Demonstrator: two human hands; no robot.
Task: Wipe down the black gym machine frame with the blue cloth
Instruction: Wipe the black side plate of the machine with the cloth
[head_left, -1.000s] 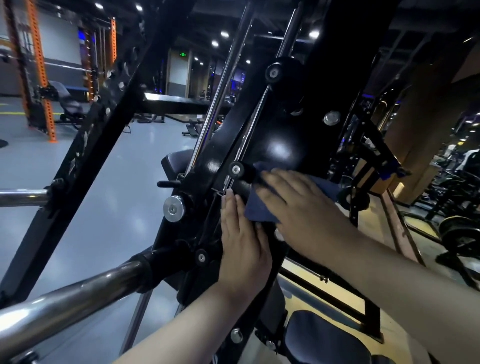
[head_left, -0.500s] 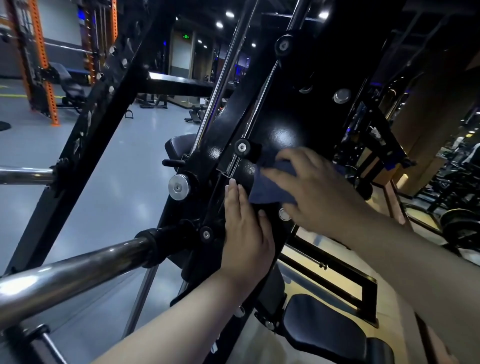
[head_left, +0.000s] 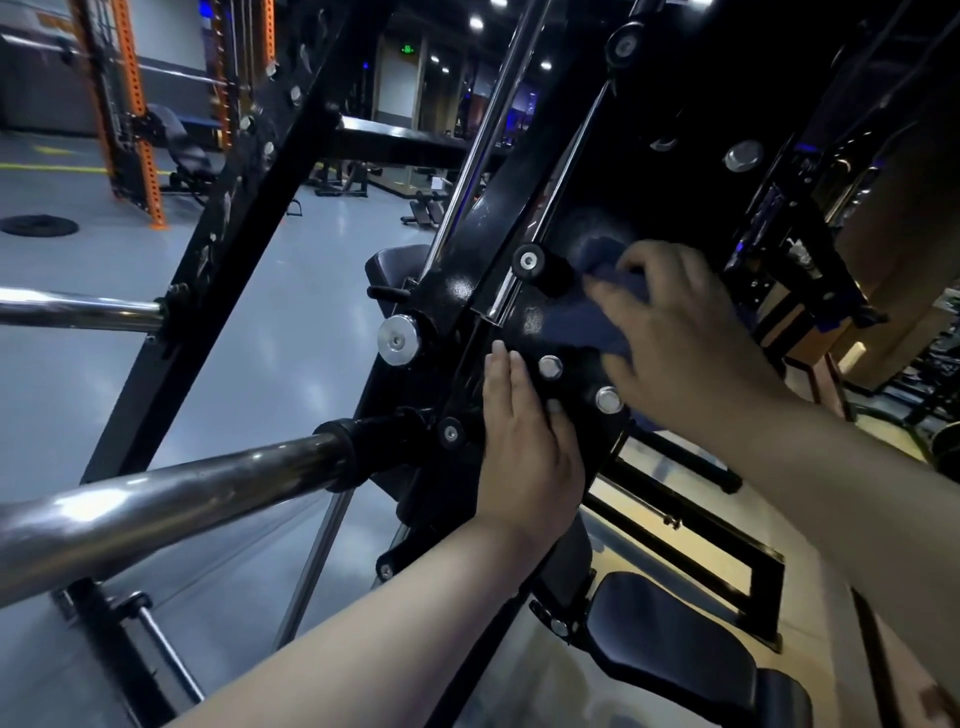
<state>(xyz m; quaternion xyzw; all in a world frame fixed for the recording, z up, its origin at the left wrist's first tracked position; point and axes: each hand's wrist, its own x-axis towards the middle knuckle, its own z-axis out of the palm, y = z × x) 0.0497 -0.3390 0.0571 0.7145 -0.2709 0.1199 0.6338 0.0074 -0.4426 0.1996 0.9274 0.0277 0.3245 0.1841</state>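
while the left hand (head_left: 524, 447) lies flat, fingers straight, on the black gym machine frame (head_left: 613, 208) at lower centre, the right hand (head_left: 680, 338) clutches the blue cloth (head_left: 582, 322) against the plate just above; the cloth could snag on the black knob (head_left: 540, 265) or the bolts (head_left: 550, 366) beside it; no container shows

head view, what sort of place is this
Most likely a gym: an orange rack stands at the back, a chrome bar juts from the black machine frame, a padded seat sits below.
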